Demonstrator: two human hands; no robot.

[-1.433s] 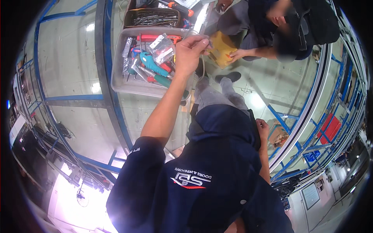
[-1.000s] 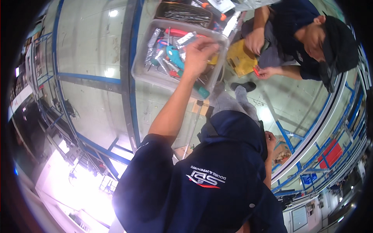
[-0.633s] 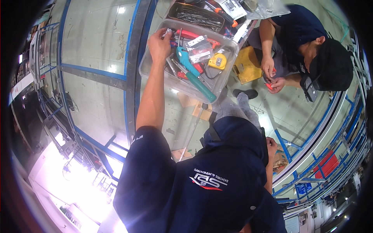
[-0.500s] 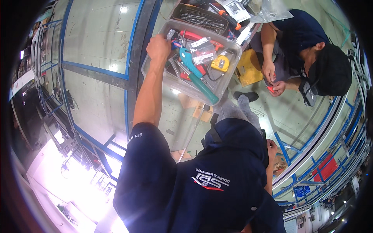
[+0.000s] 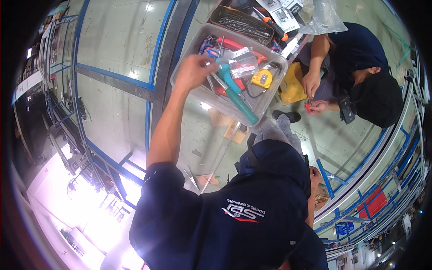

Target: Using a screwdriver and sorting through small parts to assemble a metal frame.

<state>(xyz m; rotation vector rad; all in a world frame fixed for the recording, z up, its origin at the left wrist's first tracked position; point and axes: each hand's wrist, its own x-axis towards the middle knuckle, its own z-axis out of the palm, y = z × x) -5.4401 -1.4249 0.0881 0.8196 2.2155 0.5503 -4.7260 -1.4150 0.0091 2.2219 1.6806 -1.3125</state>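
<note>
My left hand (image 5: 195,72) is over the left side of a clear plastic bin (image 5: 275,85) of hand tools. Its fingers reach right, somewhat bent and apart, with nothing visible in them. Just beyond the fingertips lies a long teal-and-green tool (image 5: 240,105), whose exact kind I cannot make out. Around it are a yellow tape measure (image 5: 262,78), small clear plastic packets (image 5: 244,65), and red-handled tools (image 5: 231,43). My right hand (image 5: 315,174) is low beside my body on the right, partly covered by my clothing; its fingers are not clear.
Behind the bin stands a dark tray (image 5: 243,24) of thin metal pieces, beside printed sheets (image 5: 281,15) and a plastic bag (image 5: 326,20). A co-worker (image 5: 360,49) crouches at right, holding a small red item (image 5: 308,108). Blue-edged metal frames (image 5: 153,67) stand at left.
My left hand has come off the bin's upper left rim and moved right and down over the tools. My view has shifted slightly. The co-worker's hands have shifted a little.
</note>
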